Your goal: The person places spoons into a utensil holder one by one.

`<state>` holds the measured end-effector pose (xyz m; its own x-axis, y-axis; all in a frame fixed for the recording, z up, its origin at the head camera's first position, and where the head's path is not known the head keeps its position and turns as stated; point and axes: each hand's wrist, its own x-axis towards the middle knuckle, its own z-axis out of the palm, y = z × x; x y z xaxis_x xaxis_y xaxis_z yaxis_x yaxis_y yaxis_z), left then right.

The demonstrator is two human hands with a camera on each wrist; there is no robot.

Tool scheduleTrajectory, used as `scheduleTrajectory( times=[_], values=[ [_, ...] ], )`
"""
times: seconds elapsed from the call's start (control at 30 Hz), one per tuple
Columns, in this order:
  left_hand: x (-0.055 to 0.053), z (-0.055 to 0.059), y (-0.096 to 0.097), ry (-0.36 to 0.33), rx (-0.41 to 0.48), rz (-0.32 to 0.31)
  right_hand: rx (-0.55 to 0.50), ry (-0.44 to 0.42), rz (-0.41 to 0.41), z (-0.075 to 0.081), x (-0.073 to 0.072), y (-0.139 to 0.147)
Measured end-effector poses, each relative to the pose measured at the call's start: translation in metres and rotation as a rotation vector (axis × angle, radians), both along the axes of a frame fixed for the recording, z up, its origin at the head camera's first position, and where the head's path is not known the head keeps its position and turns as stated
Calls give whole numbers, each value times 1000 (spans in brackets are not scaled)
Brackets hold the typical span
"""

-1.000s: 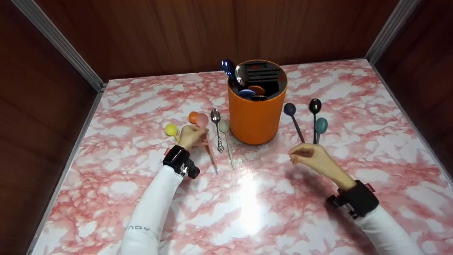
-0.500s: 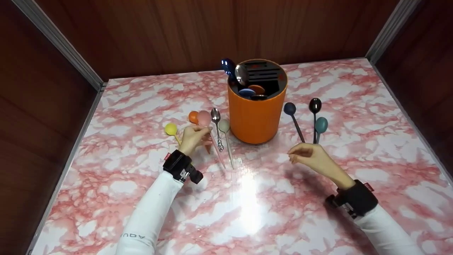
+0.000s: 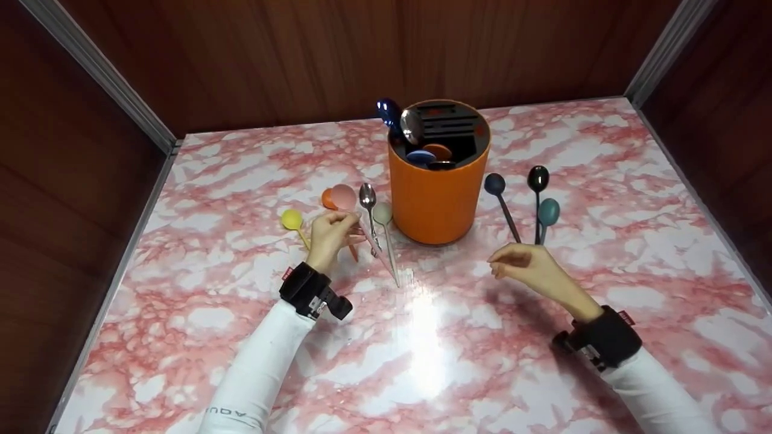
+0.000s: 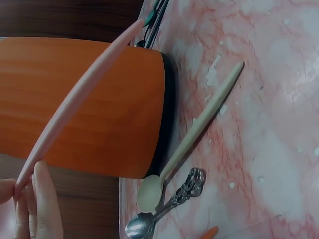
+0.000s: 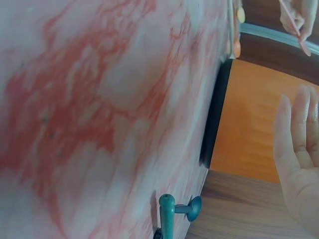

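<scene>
My left hand (image 3: 329, 238) pinches a pink spoon (image 3: 344, 197) near the neck between thumb and fingers. The left wrist view shows its handle (image 4: 75, 97) slanting up, raised above the table. Beneath and beside this hand lie a yellow spoon (image 3: 292, 219), an orange spoon (image 3: 327, 198) partly hidden by the pink one, an ornate silver spoon (image 3: 367, 196) and a pale cream spoon (image 3: 382, 213). My right hand (image 3: 534, 268) holds nothing, its fingers relaxed over the table. Closest to it are a teal spoon (image 3: 549, 211), a black spoon (image 3: 538, 178) and a dark blue spoon (image 3: 495, 183).
An orange cylindrical utensil holder (image 3: 434, 205) stands between the hands, toward the back. Several spoons stick up from its black slotted top, among them a shiny blue spoon (image 3: 388, 113) and a silver spoon (image 3: 412, 125). Wood-grain panels (image 3: 362, 60) enclose the marbled table (image 3: 482, 361).
The pink spoon has been lifted and turned, its handle end swinging right across the silver and cream spoons. My left hand has shifted slightly right. The right hand has hardly moved.
</scene>
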<state>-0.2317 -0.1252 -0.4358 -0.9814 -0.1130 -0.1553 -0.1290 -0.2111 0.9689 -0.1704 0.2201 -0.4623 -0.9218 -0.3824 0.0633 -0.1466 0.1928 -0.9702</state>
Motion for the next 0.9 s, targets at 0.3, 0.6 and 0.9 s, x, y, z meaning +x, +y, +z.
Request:
scheduleTrajectory(
  times=[0.3, 0.6, 0.9],
  values=[
    [6, 3, 9, 17, 82, 36, 18, -31, -17, 3, 0, -4],
    [12, 6, 18, 29, 113, 22, 22, -46, 6, 8, -2, -10],
    [21, 7, 29, 64, 180, -13, 27, -50, 13, 12, -4, -21]
  ],
)
